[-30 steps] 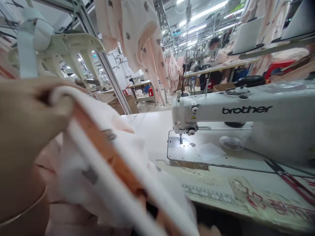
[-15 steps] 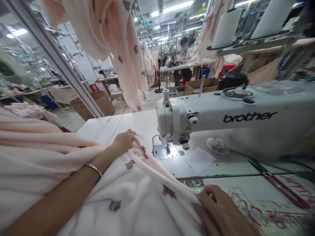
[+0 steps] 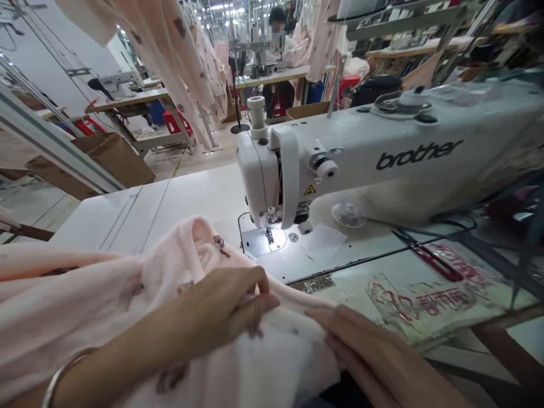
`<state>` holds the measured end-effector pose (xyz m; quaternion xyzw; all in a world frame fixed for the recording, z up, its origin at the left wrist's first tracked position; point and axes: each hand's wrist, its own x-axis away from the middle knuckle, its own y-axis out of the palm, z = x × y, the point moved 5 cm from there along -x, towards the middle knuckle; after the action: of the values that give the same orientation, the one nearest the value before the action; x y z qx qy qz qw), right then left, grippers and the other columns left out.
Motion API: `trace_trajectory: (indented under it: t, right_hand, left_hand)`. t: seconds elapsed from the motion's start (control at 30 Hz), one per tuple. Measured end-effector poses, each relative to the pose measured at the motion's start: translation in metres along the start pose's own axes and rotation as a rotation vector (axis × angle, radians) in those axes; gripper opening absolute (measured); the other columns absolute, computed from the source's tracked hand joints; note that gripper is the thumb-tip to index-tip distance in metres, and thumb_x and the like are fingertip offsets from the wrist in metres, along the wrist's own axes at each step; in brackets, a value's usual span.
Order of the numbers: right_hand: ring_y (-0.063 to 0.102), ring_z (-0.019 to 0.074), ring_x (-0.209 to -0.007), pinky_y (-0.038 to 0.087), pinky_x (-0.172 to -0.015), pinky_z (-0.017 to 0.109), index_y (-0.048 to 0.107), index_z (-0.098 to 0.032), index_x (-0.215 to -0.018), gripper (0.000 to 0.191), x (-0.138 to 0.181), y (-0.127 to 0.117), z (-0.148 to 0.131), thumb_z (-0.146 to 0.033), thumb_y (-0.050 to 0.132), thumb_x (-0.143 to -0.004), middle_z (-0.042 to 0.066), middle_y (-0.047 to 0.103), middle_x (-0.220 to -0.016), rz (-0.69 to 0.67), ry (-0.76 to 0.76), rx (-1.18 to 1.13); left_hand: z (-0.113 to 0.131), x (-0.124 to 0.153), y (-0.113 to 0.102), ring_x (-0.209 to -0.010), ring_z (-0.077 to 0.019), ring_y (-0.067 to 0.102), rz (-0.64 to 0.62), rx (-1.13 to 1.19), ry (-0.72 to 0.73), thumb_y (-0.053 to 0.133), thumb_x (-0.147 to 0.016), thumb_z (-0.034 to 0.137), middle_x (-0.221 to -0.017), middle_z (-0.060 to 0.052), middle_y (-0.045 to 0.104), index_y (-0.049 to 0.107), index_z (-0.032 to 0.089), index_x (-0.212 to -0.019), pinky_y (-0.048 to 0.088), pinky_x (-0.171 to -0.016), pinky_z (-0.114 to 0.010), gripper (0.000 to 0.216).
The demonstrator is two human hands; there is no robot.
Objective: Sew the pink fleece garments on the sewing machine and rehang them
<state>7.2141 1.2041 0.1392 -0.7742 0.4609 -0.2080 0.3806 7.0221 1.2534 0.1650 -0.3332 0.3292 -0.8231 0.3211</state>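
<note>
A pale pink plush garment (image 3: 165,300) with brown printed figures spreads over the near left of the sewing table. Bent fingers of my left hand (image 3: 225,303) pinch it near its folded edge, and a bracelet circles that wrist. Further right along this edge, my right hand (image 3: 365,345) has the cloth between long fingers and thumb; the thumb is partly hidden. Beyond both hands stands a white Brother sewing machine (image 3: 289,175). Its lit needle and presser foot (image 3: 270,233) are over the needle plate (image 3: 255,242), with no cloth under them.
A clear plastic bobbin-like disc (image 3: 348,215) and a white paper piece (image 3: 325,243) lie under the machine arm. Red-handled scissors (image 3: 429,258) rest at the right. Pink garments (image 3: 170,51) hang behind; cardboard boxes (image 3: 110,161) stand left. A co-worker (image 3: 277,34) sits at the back.
My left hand has let go of the garment's far corner and come nearer, gripping the edge closer to my right hand. The view has tilted down and shifted.
</note>
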Motion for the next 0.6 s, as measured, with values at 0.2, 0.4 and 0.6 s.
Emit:
trace_trajectory:
  t: [0.2,0.4,0.6]
  right_hand:
    - [0.058,0.0154,-0.073,0.039,-0.063,0.026,0.048,-0.021,-0.081,0.009,-0.029,-0.006,0.030,-0.018,0.045,-0.089,-0.001,0.060,-0.078,-0.073,0.240,0.033]
    - [0.053,0.0151,-0.073,0.036,-0.065,0.028,0.048,-0.021,-0.078,0.013,-0.040,-0.014,0.037,-0.010,0.046,-0.085,-0.001,0.055,-0.080,-0.102,0.207,0.122]
    - [0.053,0.0136,-0.079,0.038,-0.067,0.026,0.051,-0.021,-0.082,0.011,-0.046,-0.025,0.035,-0.009,0.050,-0.082,0.000,0.052,-0.092,-0.113,0.099,0.007]
  left_hand:
    - [-0.018,-0.031,0.009,-0.072,-0.0208,0.055,0.033,-0.350,-0.119,0.039,-0.094,0.041,-0.081,-0.006,0.061,0.052,0.016,-0.080,0.039,-0.065,-0.033,0.032]
    - [0.031,-0.037,0.026,-0.092,-0.0247,0.050,0.251,-0.424,0.122,0.048,-0.091,0.031,-0.102,-0.008,0.056,0.053,0.017,-0.099,0.042,-0.080,-0.041,0.016]
    - [0.029,-0.057,0.032,-0.089,-0.0211,0.050,0.136,-0.213,0.140,0.059,-0.085,0.028,-0.097,-0.008,0.056,0.051,0.014,-0.090,0.043,-0.079,-0.035,0.017]
